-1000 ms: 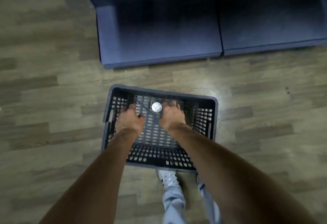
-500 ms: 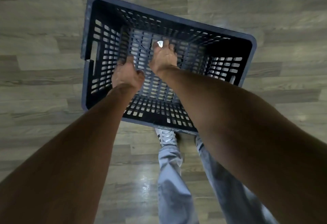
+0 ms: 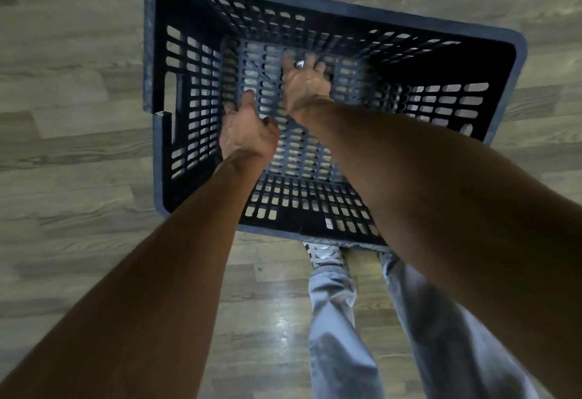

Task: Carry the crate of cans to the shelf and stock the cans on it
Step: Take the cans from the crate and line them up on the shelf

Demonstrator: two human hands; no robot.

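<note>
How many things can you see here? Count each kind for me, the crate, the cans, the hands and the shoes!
Crate: 1
Can: 1 showing, mostly hidden behind the right hand's fingers
Hands: 2, left hand and right hand, both inside the crate
Shoe: 1 in view
Total: 5

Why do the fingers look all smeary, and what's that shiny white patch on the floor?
Head view: the right hand over the can is smeared by motion blur, and so are the left hand's fingertips; the white patch is light glaring off the glossy floor; the crate's inside is dim, and the wide lens makes the near arms look huge.
</note>
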